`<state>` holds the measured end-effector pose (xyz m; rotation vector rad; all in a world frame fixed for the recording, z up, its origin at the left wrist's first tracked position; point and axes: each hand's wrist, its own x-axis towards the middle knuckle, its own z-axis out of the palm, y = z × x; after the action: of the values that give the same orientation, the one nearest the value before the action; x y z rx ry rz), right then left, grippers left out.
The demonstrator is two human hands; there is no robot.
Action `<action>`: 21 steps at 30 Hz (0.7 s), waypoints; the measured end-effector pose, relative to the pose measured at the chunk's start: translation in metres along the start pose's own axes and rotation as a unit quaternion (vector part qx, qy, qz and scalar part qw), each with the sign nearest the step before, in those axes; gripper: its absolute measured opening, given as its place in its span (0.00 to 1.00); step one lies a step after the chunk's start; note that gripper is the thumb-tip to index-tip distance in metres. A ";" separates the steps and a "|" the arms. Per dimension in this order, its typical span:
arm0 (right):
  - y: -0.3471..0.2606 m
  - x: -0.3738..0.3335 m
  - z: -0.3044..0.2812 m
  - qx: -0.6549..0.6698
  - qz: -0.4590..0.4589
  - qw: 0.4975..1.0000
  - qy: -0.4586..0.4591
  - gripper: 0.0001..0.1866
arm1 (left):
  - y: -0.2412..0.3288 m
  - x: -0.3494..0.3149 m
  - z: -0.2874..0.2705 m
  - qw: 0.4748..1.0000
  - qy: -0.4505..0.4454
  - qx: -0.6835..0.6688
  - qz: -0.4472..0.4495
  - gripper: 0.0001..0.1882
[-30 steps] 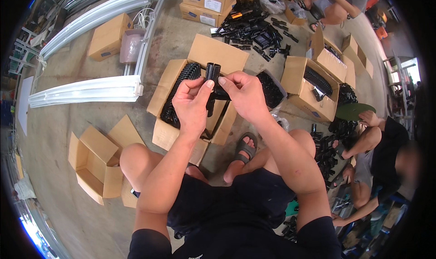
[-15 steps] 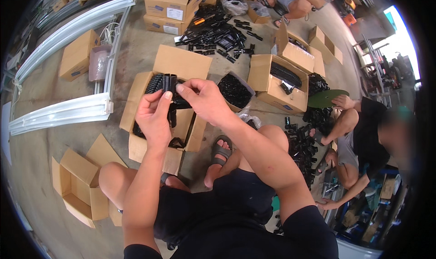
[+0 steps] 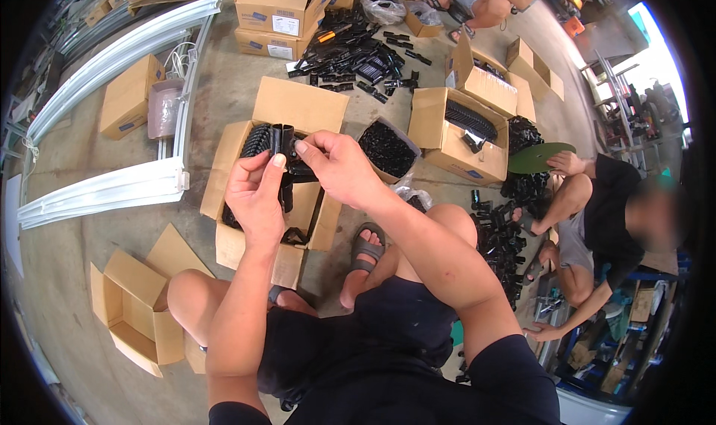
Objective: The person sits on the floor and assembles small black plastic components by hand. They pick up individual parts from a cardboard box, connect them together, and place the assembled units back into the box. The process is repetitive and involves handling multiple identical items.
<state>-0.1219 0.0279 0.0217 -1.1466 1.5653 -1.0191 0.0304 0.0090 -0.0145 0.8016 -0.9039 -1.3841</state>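
Note:
A black tubular plastic part (image 3: 282, 137) is raised over an open cardboard box (image 3: 281, 265). My left hand (image 3: 256, 190) pinches it between thumb and fingers from the left. Against its right side, the thumb and forefinger of my right hand (image 3: 335, 164) are pinched; whether they grip the part itself or a small piece on it is too small to tell. Inside the box below are rows of ribbed black parts (image 3: 257, 143) and some loose black pieces, partly hidden by my hands.
Right of my hands stand a bin of small black pieces (image 3: 385, 150) and another open box (image 3: 459, 160). Loose black parts (image 3: 365, 56) are heaped beyond. An empty box (image 3: 138, 320) lies at lower left, white metal rails (image 3: 104, 194) at left. A co-worker (image 3: 604, 209) sits at right holding a green disc (image 3: 541, 159).
Both hands stay on the black part, with only a slight shift of the fingers. The whole view has moved a little; nothing has been let go.

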 end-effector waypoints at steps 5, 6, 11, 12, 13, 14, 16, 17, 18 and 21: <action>0.006 -0.001 0.005 0.096 -0.039 0.995 -0.005 0.12 | -0.001 0.001 -0.001 1.000 0.008 0.004 -0.010 0.06; 0.002 -0.002 0.003 0.071 -0.036 0.997 -0.007 0.13 | -0.001 0.001 -0.001 1.000 0.008 0.004 -0.011 0.06; 0.004 -0.001 0.003 0.088 -0.034 0.995 -0.022 0.13 | 0.000 0.001 0.000 1.000 0.010 0.019 -0.004 0.06; 0.009 0.000 0.003 0.093 -0.045 0.994 -0.023 0.13 | 0.001 0.001 0.002 1.000 0.011 0.026 -0.002 0.06; 0.011 0.001 0.002 0.097 -0.055 0.993 -0.024 0.13 | 0.002 0.001 0.004 0.999 0.012 0.033 0.001 0.06; 0.006 0.000 0.002 0.073 -0.031 0.997 -0.020 0.13 | 0.002 0.002 0.002 1.000 0.008 0.026 0.000 0.06; -0.006 -0.002 0.001 0.025 0.016 0.999 -0.012 0.13 | 0.001 0.002 -0.002 1.000 0.000 0.010 0.000 0.07; -0.002 -0.001 0.003 0.058 -0.009 0.998 -0.003 0.13 | 0.001 0.002 -0.002 1.000 -0.001 0.005 0.000 0.07; 0.005 0.000 0.007 0.091 -0.033 0.995 0.005 0.14 | 0.000 0.002 -0.002 1.000 -0.002 0.001 0.001 0.07; -0.004 -0.005 0.005 0.065 -0.020 0.998 -0.003 0.11 | -0.003 0.000 -0.006 1.000 -0.002 0.008 -0.003 0.07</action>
<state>-0.1150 0.0308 0.0255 -1.0938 1.4532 -1.1257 0.0343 0.0087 -0.0194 0.8148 -0.9176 -1.3844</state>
